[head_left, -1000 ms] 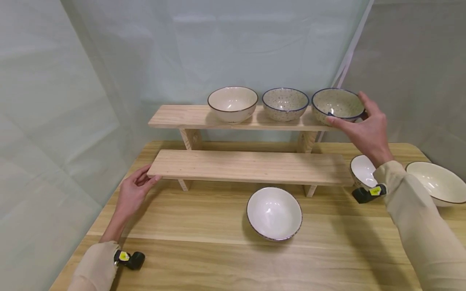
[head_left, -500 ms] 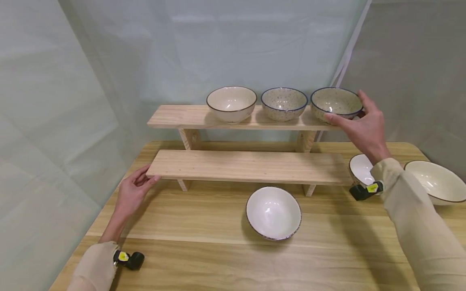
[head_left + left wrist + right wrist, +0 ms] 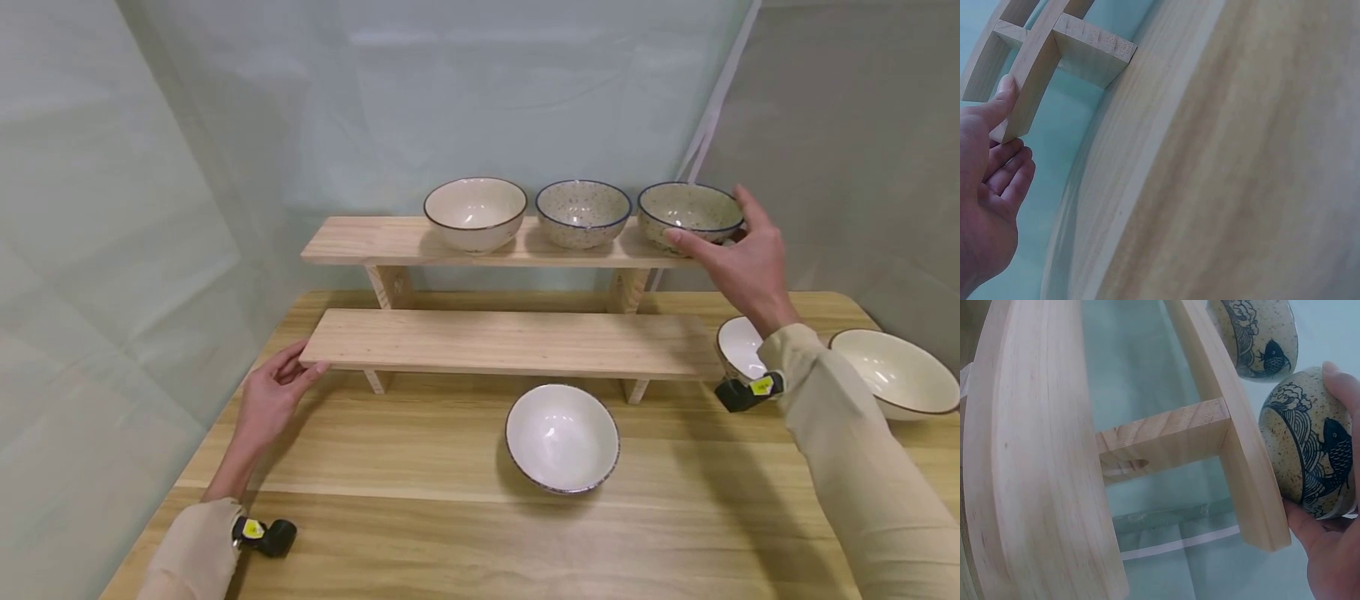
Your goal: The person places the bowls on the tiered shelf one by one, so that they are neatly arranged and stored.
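Note:
My right hand (image 3: 746, 262) holds a speckled bowl (image 3: 678, 210) with a blue rim by its right side, thumb in front and fingers behind. This bowl stands at the right end of the upper wooden shelf (image 3: 367, 237); dark fish and wave drawings (image 3: 1338, 447) show on its outside in the right wrist view. Left of it sit a similar speckled bowl (image 3: 583, 218) and a cream bowl (image 3: 476, 218) with a brown rim. My left hand (image 3: 270, 400) pinches the left end of the lower wooden shelf (image 3: 510, 340), thumb at the front edge and fingers partly hidden beneath.
A white bowl (image 3: 562, 437) stands on the wooden table (image 3: 405, 542) in front of the shelves. To the right are a small white bowl (image 3: 738, 346), partly behind the right wrist, and a wide cream bowl (image 3: 892, 375). Pale cloth (image 3: 465, 92) hangs behind.
The bowl in my right hand has tipped from leaning towards me to nearly level, its front rim rising. My left hand stays on the lower shelf. The whole view has shifted slightly.

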Demonstrator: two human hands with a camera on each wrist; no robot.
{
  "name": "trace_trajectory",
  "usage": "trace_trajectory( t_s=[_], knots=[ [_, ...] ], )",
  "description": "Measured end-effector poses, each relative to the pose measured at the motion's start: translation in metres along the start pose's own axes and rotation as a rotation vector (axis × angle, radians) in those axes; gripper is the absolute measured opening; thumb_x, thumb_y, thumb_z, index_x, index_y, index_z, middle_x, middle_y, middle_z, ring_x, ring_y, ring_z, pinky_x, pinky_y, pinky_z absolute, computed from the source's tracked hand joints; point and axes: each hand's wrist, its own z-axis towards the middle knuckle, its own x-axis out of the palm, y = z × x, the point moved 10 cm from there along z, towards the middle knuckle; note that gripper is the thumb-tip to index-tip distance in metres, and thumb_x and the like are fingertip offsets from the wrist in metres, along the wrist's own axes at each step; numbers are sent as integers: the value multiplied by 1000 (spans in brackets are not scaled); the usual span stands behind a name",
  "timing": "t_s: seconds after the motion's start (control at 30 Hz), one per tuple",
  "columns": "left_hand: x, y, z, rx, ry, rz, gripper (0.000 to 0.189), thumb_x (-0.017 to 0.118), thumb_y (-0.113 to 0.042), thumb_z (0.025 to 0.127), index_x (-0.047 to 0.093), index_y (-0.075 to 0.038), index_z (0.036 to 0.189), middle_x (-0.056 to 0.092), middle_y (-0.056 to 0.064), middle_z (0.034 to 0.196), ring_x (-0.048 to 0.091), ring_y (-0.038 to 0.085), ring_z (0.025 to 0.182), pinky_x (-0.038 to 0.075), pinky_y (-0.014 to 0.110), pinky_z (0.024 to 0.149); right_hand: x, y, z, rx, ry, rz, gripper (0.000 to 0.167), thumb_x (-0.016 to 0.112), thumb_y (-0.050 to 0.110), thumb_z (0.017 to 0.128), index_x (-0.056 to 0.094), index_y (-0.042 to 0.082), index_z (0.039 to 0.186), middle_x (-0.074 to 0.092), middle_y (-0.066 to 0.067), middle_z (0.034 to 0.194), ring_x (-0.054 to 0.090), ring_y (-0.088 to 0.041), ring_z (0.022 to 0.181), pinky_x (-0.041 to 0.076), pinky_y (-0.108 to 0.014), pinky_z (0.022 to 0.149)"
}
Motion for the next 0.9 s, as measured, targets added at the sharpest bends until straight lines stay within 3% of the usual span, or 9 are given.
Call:
trace_trajectory(
  t_s=[0.53,0.9],
  knots=[
    [-1,4,-1,-14,5,-7,66,70,-26,102,43,6,153,54,30,144,56,-9,109,48,7,84,5,2,4,23,82,22,110,78,47,91,8,10,167,21,-25,166,37,-45,143,40,-50,114],
    [-1,2,0,-9,6,-6,66,70,-26,102,43,7,153,54,31,143,56,-10,108,48,7,84,6,4,4,10,126,4,112,75,49,93,0,12,167,11,-24,169,25,-46,149,24,-55,121]
  ],
)
